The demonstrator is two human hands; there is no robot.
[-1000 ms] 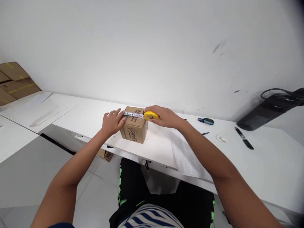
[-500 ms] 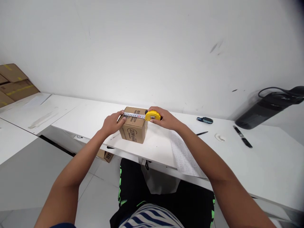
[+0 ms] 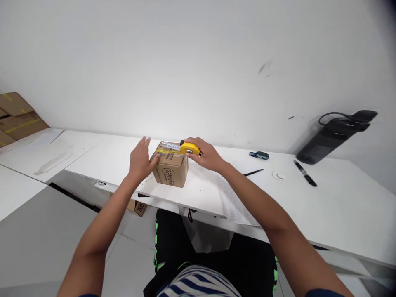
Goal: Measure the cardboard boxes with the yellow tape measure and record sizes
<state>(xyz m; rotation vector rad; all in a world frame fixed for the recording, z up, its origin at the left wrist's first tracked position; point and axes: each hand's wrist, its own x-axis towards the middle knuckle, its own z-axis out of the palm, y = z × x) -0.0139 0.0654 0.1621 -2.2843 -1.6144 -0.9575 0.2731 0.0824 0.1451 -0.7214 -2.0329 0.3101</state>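
Observation:
A small brown cardboard box (image 3: 169,175) with dark printing stands on the white table, a yellowish strip of tape across its top. My right hand (image 3: 206,156) grips a yellow tape measure (image 3: 189,148) at the box's upper right edge. Out of its case runs a short length of white measuring blade (image 3: 170,145) over the box top, slightly blurred. At the box's left side is my left hand (image 3: 140,160), fingers stretched upward and thumb at the top edge; it holds nothing.
To the right lie a dark key fob (image 3: 259,155), a black pen (image 3: 253,172), a white curved piece (image 3: 277,176) and a black marker (image 3: 305,173). A black bottle (image 3: 331,138) leans at the wall. Paper (image 3: 236,202) rests under my right forearm. Cardboard boxes (image 3: 23,121) stand far left.
My left hand has let go of the blade's end and opened. The blade has partly drawn back into the case, and the tape measure has shifted slightly left.

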